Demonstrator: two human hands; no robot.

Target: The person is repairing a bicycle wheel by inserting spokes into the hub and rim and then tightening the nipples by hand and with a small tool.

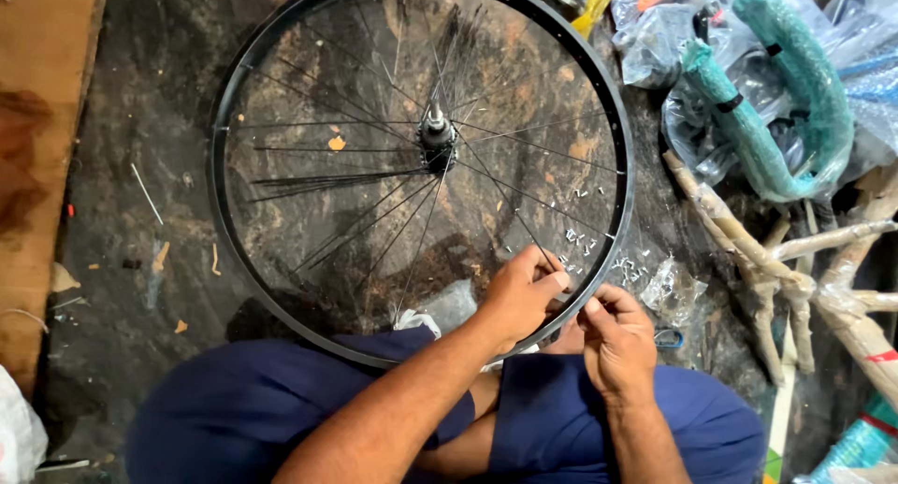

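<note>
Two hands work close together at the near right edge of a black bike wheel. The wheel lies flat on a dark, dirty floor, and its near edge rests against the person's lap. The person wears dark blue clothes.

The left hand reaches over the rim from the near side. Its fingers are pinched shut around a thin spoke just where the spoke meets the rim. The right hand sits just beside it, outside the rim. Its fingers are curled in tight too, and the tips touch the rim edge next to the left thumb. Whether it holds something tiny, I cannot tell.

Many thin spokes run from the rim to the hub in the middle of the wheel. On the left side, a bunch of loose spokes lies close together and points at the rim.

Small shiny metal bits are spread on the floor inside the wheel, just past the hands. More of them lie outside the rim, near a crinkly clear bag.

On the far right are two curved green wrapped parts on plastic bags. Near them on the right is a bike frame wrapped in tan paper. A wooden board lies along the left side.
</note>
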